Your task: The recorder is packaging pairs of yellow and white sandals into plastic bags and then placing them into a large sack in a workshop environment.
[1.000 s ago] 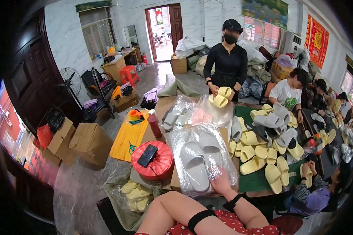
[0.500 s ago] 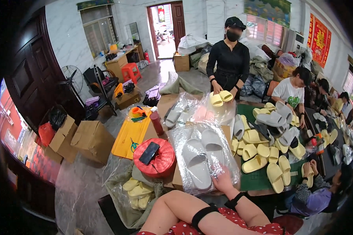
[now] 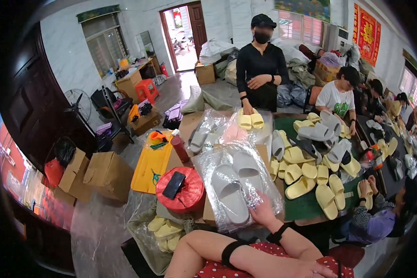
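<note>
Slippers, two grey ones side by side, lie in a shiny clear bag just right of the red roll. The right hand is on the low right part of this bag, next to one slipper. I cannot tell if its fingers pinch the bag. The left hand is far from the right one's fingers, low and to the right of the roll, by a red cloth with white dots. I cannot tell if it is open or closed.

A black phone sits on top of the roll. Behind the roll stands a red bottle. Left of and behind the roll is an orange board with scissors on it. Yellow slippers lie below the roll. Well to its right is a big heap of yellow and grey slippers. Far behind it, a person in black has one hand on a yellow pair.
</note>
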`<action>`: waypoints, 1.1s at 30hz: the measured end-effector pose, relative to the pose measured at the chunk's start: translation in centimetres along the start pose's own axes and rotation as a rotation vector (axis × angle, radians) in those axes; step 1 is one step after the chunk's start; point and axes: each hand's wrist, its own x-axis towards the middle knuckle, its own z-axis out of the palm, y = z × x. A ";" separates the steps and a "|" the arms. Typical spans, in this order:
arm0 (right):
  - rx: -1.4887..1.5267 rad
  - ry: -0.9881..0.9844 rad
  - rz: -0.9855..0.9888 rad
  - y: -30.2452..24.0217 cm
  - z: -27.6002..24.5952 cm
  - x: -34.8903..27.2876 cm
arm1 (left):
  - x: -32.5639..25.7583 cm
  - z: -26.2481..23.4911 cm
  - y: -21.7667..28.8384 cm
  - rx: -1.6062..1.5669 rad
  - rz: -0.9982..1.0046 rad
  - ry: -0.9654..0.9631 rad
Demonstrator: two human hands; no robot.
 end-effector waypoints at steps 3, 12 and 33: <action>0.004 -0.010 -0.021 0.0 -0.2 -0.2 | 0.7 -0.9 1.2 0.091 -0.001 0.053; -0.006 -0.014 -0.020 -0.5 -0.8 -0.2 | -3.2 -2.9 1.6 0.161 -0.139 0.088; -0.092 -0.125 -0.100 -2.7 -5.5 2.0 | -30.5 2.4 -3.6 1.259 -1.562 1.060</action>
